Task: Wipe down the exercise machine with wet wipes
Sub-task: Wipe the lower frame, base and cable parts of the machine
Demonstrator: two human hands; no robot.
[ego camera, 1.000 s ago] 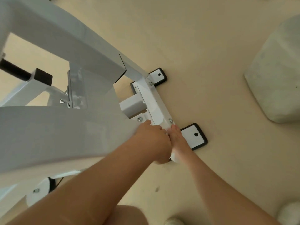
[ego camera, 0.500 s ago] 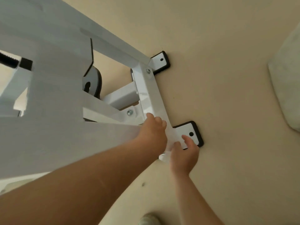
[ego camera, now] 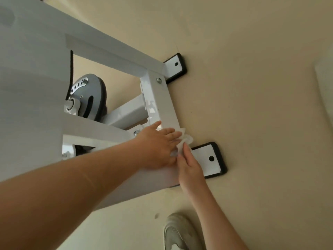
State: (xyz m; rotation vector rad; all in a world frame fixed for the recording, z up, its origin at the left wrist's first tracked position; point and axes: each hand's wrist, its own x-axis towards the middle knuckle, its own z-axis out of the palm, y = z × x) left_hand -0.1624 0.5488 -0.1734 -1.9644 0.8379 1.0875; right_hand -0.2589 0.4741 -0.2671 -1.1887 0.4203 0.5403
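Looking down at white exercise machine (ego camera: 158, 103) frame on beige floor (ego camera: 252, 87). Cross bar at base runs between two white foot plates with black edging: far foot plate (ego camera: 175, 66), near foot plate (ego camera: 209, 159), each with one hole. Left hand (ego camera: 158, 147) flat, fingers spread, on lower end of cross bar. Crumpled white wet wipe (ego camera: 185, 139) at its fingertips. Right hand (ego camera: 189, 163) touches wipe's near edge, just beside near foot plate. Grey pulley disc (ego camera: 90, 98) inside frame. Pale shoe (ego camera: 180, 231) on floor below.
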